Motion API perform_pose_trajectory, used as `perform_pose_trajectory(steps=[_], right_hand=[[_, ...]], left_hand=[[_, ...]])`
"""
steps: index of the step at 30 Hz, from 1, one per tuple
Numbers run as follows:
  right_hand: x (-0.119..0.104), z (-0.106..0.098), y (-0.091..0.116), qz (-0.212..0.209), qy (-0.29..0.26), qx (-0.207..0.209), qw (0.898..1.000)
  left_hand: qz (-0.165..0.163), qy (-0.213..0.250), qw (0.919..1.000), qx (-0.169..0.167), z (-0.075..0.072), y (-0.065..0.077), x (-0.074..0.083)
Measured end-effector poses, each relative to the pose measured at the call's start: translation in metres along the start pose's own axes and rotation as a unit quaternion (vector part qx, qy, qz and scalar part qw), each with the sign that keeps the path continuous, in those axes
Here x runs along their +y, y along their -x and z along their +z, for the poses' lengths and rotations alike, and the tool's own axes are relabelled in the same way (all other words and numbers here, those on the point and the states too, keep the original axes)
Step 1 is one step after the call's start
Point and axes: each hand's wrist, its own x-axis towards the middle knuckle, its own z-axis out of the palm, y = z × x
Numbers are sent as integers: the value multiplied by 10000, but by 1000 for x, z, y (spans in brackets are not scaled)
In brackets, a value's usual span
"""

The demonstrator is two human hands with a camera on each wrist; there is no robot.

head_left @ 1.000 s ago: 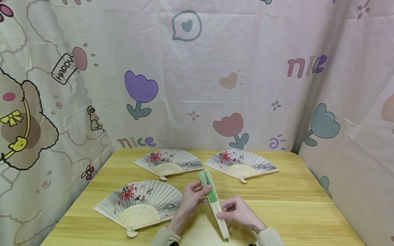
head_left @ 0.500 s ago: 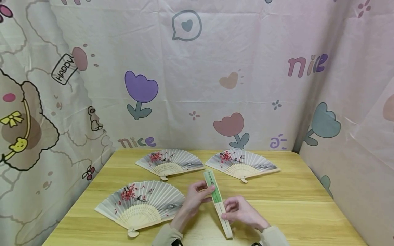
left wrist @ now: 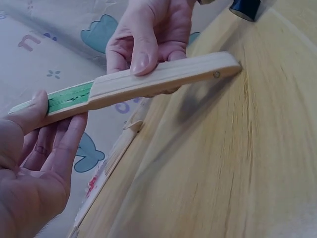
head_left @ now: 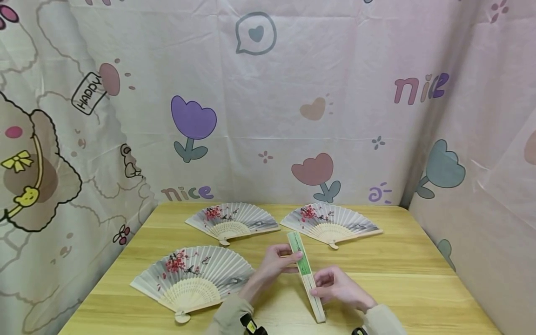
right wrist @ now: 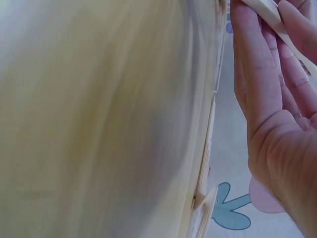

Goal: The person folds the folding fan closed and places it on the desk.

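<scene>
Apparently, a folded fan [head_left: 304,267] is being readied for spreading, as far as can be judged; it is being held aslant, lower centre of the head frame, over the table [head_left: 402,284]. Its green upper end is being pinched between thumb and fingers by the left hand [head_left: 276,261]; its pale lower part is being gripped likewise by the right hand [head_left: 339,288]. For the next move, a parting of the outer sticks is probably being called for, the rivet [left wrist: 216,75] end being steadied.

Pale, wood-like sticks are being stacked into a slim bar, rounded at the tip; between them a tightly pleated green leaf [left wrist: 69,97] is being shown, paper or cloth, cannot tell. Spread fans, grey-white with red blossom on pierced ribs, are being displayed upper left of centre [head_left: 232,225], upper right of centre [head_left: 331,223] and lower left [head_left: 194,279]. Behind, wrinkled printed cloth [head_left: 259,83] is being hung.
</scene>
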Motion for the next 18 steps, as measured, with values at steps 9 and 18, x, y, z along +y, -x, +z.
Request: perform_pose_trajectory(steps=[9, 18], right_hand=[[7, -17, 5, 90, -676, -357, 9970], [15, -36, 17, 216, -913, -681, 9933]], left_hand=[[50, -286, 9993, -220, 9, -14, -2], [-174, -118, 9982, -562, 14, -31, -4]])
